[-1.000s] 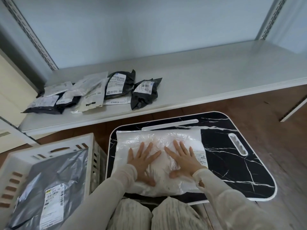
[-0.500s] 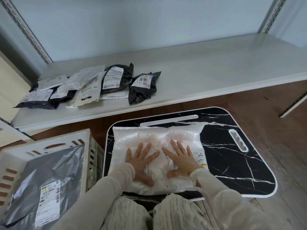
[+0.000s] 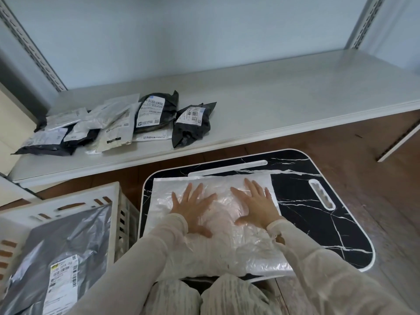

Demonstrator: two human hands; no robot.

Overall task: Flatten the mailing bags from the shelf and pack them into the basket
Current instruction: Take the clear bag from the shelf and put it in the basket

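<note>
From the head camera, both hands lie flat on a white mailing bag [image 3: 218, 223] that is spread over a black marble-patterned surface [image 3: 318, 223]. The left hand [image 3: 193, 210] presses down on the bag's left half with its fingers straight and fanned out and the thumb spread toward the middle; it grasps nothing. The right hand [image 3: 256, 206] does the same on the bag's right half, fingers straight and splayed, thumb pointing inward, with nothing held. A clear gap of crinkled plastic shows between the two thumbs. The bag runs from just beyond the fingertips back under both wrists to the near edge of the surface, and its near part is wrinkled and puffy. Pale long sleeves [image 3: 318, 269] cover both forearms.

To the left of the left hand stands a white slatted basket [image 3: 68, 198]. Inside it lies a grey mailing bag [image 3: 68, 246] with a printed shipping label on its near end.

Beyond the hands, past a strip of wooden floor [image 3: 375, 178], runs a low white shelf [image 3: 272, 98]. On the shelf, ahead and to the left of the left hand, lies a heap of mailing bags [image 3: 102, 128], black and white ones overlapping. At the heap's right end sit two black mailing bags with white labels, one [image 3: 156, 112] beside the other [image 3: 191, 123].

To the right of the right hand, the surface has a white oval cut-out [image 3: 321, 194] near its right edge and a long white slot [image 3: 227, 168] just past the fingertips.
</note>
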